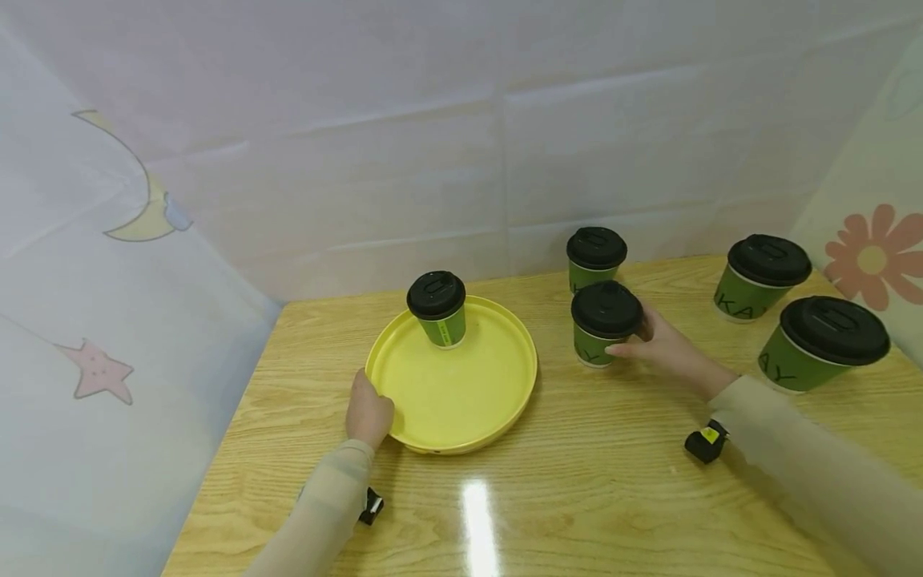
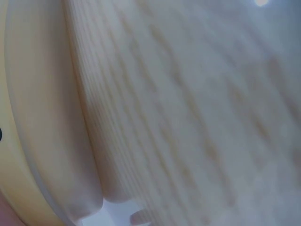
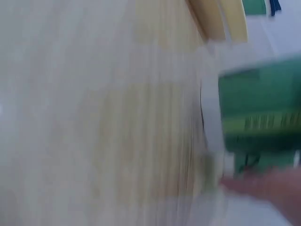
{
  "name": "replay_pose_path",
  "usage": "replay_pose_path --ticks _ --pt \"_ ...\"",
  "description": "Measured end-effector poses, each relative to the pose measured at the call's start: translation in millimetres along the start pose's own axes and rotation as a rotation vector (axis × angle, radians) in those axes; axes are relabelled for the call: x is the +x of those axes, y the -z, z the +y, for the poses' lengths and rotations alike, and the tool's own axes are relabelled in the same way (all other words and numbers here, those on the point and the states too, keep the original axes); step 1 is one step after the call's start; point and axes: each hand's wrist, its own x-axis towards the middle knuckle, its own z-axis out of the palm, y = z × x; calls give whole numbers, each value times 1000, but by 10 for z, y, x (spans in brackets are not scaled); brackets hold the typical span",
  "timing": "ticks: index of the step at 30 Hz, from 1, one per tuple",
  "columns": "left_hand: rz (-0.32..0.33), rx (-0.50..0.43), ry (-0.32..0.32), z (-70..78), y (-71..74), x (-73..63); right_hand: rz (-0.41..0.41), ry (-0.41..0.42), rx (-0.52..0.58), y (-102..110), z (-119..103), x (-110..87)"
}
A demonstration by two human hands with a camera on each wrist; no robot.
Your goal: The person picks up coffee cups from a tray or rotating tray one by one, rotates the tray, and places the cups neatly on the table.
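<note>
My left hand (image 1: 370, 410) grips the near-left rim of a round yellow tray (image 1: 461, 393) on the table. On the tray's far-left part stands a green paper cup with a black lid (image 1: 437, 296). To the right of the tray, my right hand (image 1: 652, 349) holds another lidded green paper cup (image 1: 593, 344), thumb on its near side and fingers round its right. The right wrist view shows that cup (image 3: 258, 103) blurred; I cannot tell whether its base touches the table. The left wrist view has the tray's side (image 2: 51, 117) close up.
Just behind the held cup stands another lidded cup (image 1: 595, 250). Two more lidded cups, one farther back (image 1: 760, 276) and one nearer (image 1: 822, 344), stand at the right. A pale cloth wall (image 1: 461, 160) borders the wooden table (image 1: 548, 497) behind and at the sides.
</note>
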Motion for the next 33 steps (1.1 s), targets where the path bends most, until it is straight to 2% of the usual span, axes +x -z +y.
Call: replay_pose_path --ticks 5,11,24,29,33 --pt "5 20 -7 3 0 -9 172 -82 -30 -242 -93 -127" --pt "1 22 -6 1 -6 -29 342 -51 -47 -481 -94 -148" --pt "3 24 -5 -10 6 -38 583 -1 48 -787 -66 -52" --pt "7 24 -18 -1 2 -45 652 57 81 -845 -12 -4" --pt "8 21 -19 13 4 -53 686 70 102 -879 5 19"
